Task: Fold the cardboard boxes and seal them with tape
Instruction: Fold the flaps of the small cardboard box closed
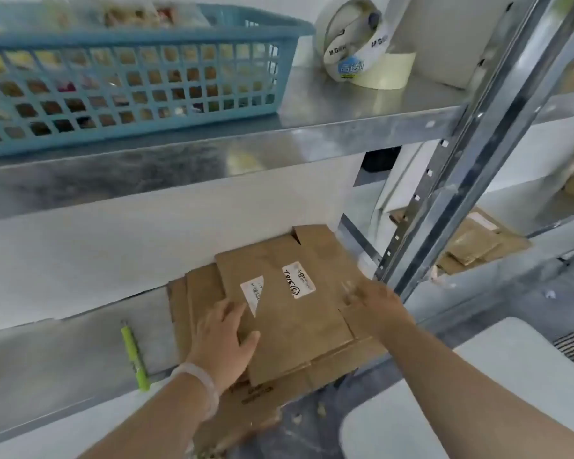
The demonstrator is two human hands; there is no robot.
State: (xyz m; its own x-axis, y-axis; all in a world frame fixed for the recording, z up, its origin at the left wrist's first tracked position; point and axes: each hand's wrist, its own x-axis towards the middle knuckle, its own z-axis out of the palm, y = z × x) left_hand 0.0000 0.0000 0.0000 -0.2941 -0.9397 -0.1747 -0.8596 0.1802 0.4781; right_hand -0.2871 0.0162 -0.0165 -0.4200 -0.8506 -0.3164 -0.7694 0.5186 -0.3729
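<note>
L hand lay flat, fingers straight, on top flat box. R hand at its right edge, blurred, grip unclear. Box stack sat on lower metal shelf, green pen nearby. Tape rolls on upper shelf. Top box brown w/ two white labels.

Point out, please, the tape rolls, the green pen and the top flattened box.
tape rolls (343, 66), head view, printed side of leaning roll.
green pen (134, 356), head view, middle of barrel.
top flattened box (299, 326), head view, bare cardboard below the label.
</note>
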